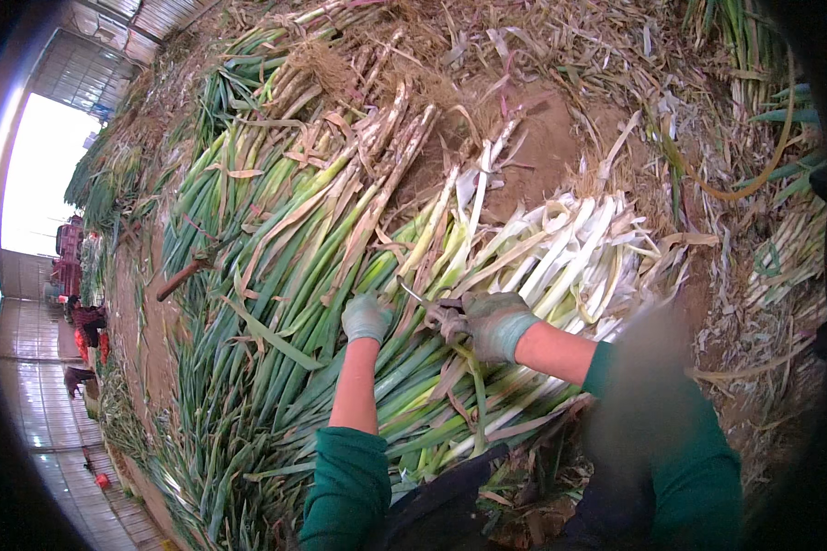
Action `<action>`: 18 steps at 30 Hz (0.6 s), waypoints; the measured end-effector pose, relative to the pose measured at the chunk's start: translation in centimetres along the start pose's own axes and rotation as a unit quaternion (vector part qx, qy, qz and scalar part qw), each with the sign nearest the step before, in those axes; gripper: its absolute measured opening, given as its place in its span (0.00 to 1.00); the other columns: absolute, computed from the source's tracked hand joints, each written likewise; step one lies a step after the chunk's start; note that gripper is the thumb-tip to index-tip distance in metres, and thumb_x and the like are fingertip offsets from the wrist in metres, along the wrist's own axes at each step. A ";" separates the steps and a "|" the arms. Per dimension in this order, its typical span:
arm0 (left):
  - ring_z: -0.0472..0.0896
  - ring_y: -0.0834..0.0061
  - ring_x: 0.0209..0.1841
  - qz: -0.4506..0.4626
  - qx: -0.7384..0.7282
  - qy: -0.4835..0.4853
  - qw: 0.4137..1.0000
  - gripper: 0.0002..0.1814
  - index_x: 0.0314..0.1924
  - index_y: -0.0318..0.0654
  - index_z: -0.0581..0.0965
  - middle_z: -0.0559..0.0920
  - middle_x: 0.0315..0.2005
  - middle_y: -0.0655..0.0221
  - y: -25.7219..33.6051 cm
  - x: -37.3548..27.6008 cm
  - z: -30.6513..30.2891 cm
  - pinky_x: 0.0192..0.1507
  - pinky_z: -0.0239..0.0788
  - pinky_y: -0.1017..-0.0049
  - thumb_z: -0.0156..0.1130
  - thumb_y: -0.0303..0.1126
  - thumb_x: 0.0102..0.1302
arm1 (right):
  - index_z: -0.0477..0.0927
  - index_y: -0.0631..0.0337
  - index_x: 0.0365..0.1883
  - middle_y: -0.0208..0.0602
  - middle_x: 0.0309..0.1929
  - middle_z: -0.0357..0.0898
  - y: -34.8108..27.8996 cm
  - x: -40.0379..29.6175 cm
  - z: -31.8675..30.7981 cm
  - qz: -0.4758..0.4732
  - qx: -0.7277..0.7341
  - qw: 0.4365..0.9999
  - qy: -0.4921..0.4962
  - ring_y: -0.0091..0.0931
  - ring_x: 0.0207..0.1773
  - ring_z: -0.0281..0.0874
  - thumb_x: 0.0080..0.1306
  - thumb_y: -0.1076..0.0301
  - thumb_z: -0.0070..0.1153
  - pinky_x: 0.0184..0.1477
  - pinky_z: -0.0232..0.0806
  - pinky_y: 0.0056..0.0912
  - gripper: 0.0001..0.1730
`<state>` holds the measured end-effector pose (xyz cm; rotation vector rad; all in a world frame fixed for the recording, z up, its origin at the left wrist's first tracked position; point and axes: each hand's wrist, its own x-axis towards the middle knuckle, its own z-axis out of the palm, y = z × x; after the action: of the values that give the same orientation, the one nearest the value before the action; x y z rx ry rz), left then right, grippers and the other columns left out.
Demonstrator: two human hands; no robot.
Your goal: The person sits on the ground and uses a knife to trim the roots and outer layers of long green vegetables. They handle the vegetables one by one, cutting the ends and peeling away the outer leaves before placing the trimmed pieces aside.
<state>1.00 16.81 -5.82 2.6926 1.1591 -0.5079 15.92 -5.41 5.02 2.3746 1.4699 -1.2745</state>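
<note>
My left hand (366, 317), in a pale green-grey glove, rests among the leaves of the long green onions (296, 255); its fingers are hidden, so their grip is unclear. To its right, my right hand (499, 325) wears a similar soiled glove. A tool with a short thin metal blade (411, 293) juts from its fingers towards the left hand. Under and beyond the right forearm lie stripped white onion stalks (579, 255). Stalks with soil and roots (403, 141) lie further up the heap, their dry outer leaves still on.
A tool's wooden handle (182, 275) pokes out from the heap's left side. Dry leaf litter (593, 62) covers the ground above and right, where a yellowish curved strap (751, 189) hangs. More onions (792, 268) lie at far right. Another person (86, 320) is far left, near a bright opening.
</note>
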 end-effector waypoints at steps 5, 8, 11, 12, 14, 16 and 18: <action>0.80 0.49 0.50 -0.027 -0.163 -0.006 0.986 0.33 0.57 0.37 0.76 0.82 0.46 0.47 -1.5 0.1 2.1 0.55 0.69 0.58 0.64 0.53 0.58 | 0.73 0.58 0.62 0.44 0.52 0.80 2.0 -0.4 -1.0 0.041 0.023 0.996 0.071 0.35 0.54 0.80 0.54 0.59 0.60 0.52 0.73 0.39 0.35; 0.80 0.48 0.49 -0.041 -0.178 0.003 0.983 0.31 0.56 0.37 0.75 0.82 0.44 0.46 -1.0 -0.4 1.7 0.54 0.70 0.57 0.61 0.53 0.60 | 0.62 0.50 0.70 0.46 0.52 0.80 3.8 -0.3 -0.4 0.060 0.040 0.995 0.075 0.36 0.54 0.80 0.57 0.61 0.59 0.52 0.73 0.40 0.41; 0.81 0.47 0.46 -0.058 -0.196 -0.020 0.979 0.29 0.54 0.37 0.75 0.82 0.42 0.45 -0.9 -0.8 1.2 0.51 0.70 0.56 0.59 0.51 0.61 | 0.59 0.59 0.70 0.47 0.52 0.80 1.0 -2.4 -1.2 0.001 -0.043 0.998 -0.041 0.37 0.54 0.80 0.60 0.59 0.56 0.51 0.74 0.40 0.40; 0.81 0.47 0.45 -0.044 -0.188 -0.011 0.981 0.28 0.54 0.37 0.74 0.82 0.41 0.44 -0.6 -0.9 1.1 0.49 0.71 0.56 0.59 0.51 0.62 | 0.60 0.60 0.69 0.47 0.52 0.80 0.4 -2.8 -0.3 0.005 -0.023 0.999 -0.028 0.37 0.53 0.80 0.60 0.58 0.57 0.51 0.74 0.40 0.40; 0.81 0.46 0.45 -0.036 -0.174 0.009 0.984 0.27 0.53 0.36 0.74 0.82 0.40 0.44 -0.6 -1.4 1.1 0.48 0.71 0.56 0.57 0.49 0.63 | 0.64 0.59 0.68 0.47 0.51 0.80 -0.4 -2.3 1.6 0.002 0.011 1.000 -0.022 0.36 0.53 0.81 0.58 0.58 0.58 0.51 0.74 0.40 0.39; 0.81 0.45 0.45 -0.038 -0.171 0.033 0.984 0.24 0.50 0.36 0.75 0.82 0.40 0.44 -0.3 -1.7 0.9 0.47 0.70 0.55 0.57 0.48 0.63 | 0.71 0.62 0.61 0.46 0.50 0.81 -0.1 -2.1 0.9 -0.011 -0.025 0.999 -0.028 0.37 0.53 0.80 0.58 0.58 0.58 0.51 0.74 0.40 0.33; 0.80 0.44 0.45 -0.041 -0.185 0.025 0.982 0.23 0.49 0.36 0.75 0.82 0.40 0.44 -0.2 -1.7 0.4 0.48 0.70 0.55 0.57 0.48 0.63 | 0.81 0.60 0.49 0.43 0.47 0.82 0.9 -2.4 1.1 -0.006 -0.016 0.998 0.056 0.36 0.52 0.80 0.57 0.59 0.58 0.51 0.73 0.39 0.23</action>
<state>-0.29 15.74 -5.55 2.3589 1.2408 -0.2097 15.46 -8.08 5.66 2.4559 1.5255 -1.1284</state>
